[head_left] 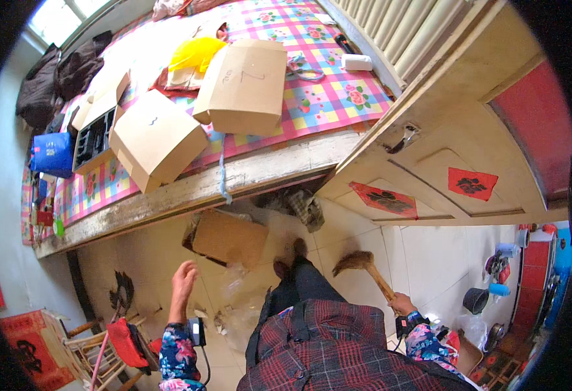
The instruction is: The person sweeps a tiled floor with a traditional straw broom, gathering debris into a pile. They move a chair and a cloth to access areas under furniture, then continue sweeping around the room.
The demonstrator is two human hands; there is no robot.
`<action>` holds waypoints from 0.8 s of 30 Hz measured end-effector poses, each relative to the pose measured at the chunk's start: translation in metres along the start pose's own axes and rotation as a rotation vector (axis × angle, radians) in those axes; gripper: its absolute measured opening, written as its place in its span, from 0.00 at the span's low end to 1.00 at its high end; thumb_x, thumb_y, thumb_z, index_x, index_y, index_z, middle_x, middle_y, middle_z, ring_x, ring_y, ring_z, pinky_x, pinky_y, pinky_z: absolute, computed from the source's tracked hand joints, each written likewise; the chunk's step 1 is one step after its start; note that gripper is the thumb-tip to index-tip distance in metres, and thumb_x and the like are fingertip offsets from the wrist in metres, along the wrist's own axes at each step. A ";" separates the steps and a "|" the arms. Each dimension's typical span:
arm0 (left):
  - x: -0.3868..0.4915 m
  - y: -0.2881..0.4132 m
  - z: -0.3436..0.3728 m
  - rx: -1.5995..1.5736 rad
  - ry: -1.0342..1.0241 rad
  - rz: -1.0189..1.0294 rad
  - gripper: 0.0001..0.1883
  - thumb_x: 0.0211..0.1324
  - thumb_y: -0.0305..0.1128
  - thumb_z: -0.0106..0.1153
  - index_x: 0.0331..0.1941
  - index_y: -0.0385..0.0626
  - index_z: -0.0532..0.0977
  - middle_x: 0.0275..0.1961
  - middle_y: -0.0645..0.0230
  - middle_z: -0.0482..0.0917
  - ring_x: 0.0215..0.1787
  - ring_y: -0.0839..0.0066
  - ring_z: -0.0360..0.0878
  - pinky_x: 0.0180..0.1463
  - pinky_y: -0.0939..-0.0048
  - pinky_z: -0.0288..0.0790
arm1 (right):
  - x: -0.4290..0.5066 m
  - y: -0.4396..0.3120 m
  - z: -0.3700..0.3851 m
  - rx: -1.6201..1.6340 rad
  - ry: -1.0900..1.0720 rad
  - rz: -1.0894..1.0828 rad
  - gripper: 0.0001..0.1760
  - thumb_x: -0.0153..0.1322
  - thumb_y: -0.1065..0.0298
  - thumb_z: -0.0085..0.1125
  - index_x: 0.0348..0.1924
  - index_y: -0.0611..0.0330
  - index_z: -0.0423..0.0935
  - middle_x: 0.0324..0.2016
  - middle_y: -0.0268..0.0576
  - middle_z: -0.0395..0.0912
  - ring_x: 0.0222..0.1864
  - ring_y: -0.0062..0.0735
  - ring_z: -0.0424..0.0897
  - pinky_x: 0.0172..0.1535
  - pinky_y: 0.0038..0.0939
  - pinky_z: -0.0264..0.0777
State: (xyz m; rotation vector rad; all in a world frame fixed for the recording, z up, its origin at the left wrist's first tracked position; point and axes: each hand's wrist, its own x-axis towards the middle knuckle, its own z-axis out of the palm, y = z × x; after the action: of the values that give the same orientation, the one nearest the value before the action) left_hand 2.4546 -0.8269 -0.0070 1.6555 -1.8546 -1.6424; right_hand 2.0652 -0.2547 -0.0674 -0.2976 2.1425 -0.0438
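Observation:
My right hand (402, 304) is closed around the handle of a short straw broom (359, 261), whose brown bristle head reaches toward the tiled floor ahead of my feet. My left hand (184, 277) is raised above the floor at the left and holds nothing that I can see; its fingers look loosely curled. Beyond it a cardboard box (230, 238) lies on the floor below the bed edge. Crumpled clear plastic (237, 281) and small scraps (220, 322) lie on the tiles between my left hand and my legs. A dark checked cloth (310, 210) lies near the door's foot.
A raised bed platform (305, 151) with a checked floral cover crosses ahead, bearing cardboard boxes (159, 139) and a blue bag (51, 154). A panelled door (432, 181) stands at the right. Wooden chairs (88, 349) are at lower left, a dark bucket (475, 300) at right.

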 end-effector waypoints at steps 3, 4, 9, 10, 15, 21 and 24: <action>0.040 0.085 0.060 0.042 -0.151 0.127 0.15 0.56 0.26 0.51 0.49 0.41 0.71 0.42 0.67 0.77 0.43 0.79 0.74 0.46 0.77 0.69 | 0.018 0.012 0.004 -0.072 0.008 -0.027 0.24 0.53 0.54 0.63 0.37 0.58 0.75 0.31 0.53 0.78 0.36 0.50 0.77 0.40 0.40 0.72; 0.048 0.111 0.078 0.039 -0.206 0.241 0.16 0.56 0.26 0.51 0.49 0.41 0.70 0.43 0.66 0.78 0.44 0.78 0.75 0.47 0.76 0.69 | 0.027 0.016 0.005 -0.138 0.001 -0.061 0.23 0.53 0.54 0.62 0.37 0.58 0.75 0.31 0.53 0.78 0.36 0.50 0.77 0.40 0.41 0.72; 0.077 0.223 0.169 0.135 -0.419 0.568 0.17 0.56 0.27 0.50 0.51 0.42 0.70 0.45 0.63 0.77 0.46 0.72 0.75 0.50 0.74 0.68 | 0.041 0.055 0.007 -0.178 0.040 -0.301 0.16 0.60 0.52 0.54 0.30 0.56 0.77 0.26 0.50 0.77 0.31 0.51 0.76 0.34 0.46 0.70; 0.076 0.237 0.184 0.106 -0.439 0.753 0.18 0.55 0.26 0.50 0.51 0.43 0.69 0.45 0.61 0.77 0.46 0.71 0.74 0.49 0.73 0.69 | 0.051 0.055 0.010 -0.296 -0.033 -0.282 0.16 0.59 0.52 0.54 0.26 0.57 0.77 0.25 0.50 0.77 0.29 0.51 0.76 0.32 0.45 0.70; 0.067 0.291 0.218 0.249 -0.522 1.017 0.18 0.46 0.24 0.50 0.45 0.44 0.69 0.42 0.56 0.74 0.47 0.56 0.71 0.50 0.60 0.67 | 0.053 0.051 0.011 -0.440 -0.115 -0.242 0.20 0.56 0.51 0.57 0.30 0.60 0.77 0.26 0.50 0.77 0.32 0.52 0.77 0.35 0.47 0.70; 0.053 0.277 0.160 0.278 -0.426 0.962 0.14 0.44 0.24 0.49 0.40 0.44 0.69 0.38 0.53 0.72 0.42 0.50 0.71 0.43 0.56 0.67 | 0.082 -0.056 -0.005 -0.377 -0.111 -0.119 0.21 0.56 0.51 0.58 0.32 0.60 0.76 0.26 0.50 0.77 0.32 0.51 0.77 0.35 0.45 0.70; 0.055 0.250 0.112 0.317 -0.282 0.911 0.14 0.43 0.25 0.50 0.39 0.43 0.69 0.35 0.54 0.72 0.41 0.51 0.71 0.42 0.55 0.67 | 0.087 -0.112 -0.012 -0.405 -0.109 -0.135 0.21 0.56 0.52 0.58 0.33 0.60 0.76 0.27 0.51 0.77 0.32 0.51 0.77 0.36 0.44 0.71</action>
State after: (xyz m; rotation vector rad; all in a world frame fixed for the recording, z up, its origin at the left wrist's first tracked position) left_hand 2.2054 -0.8574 0.1153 0.4402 -2.5376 -1.2316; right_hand 2.0315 -0.3838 -0.1154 -0.6642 2.0085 0.3248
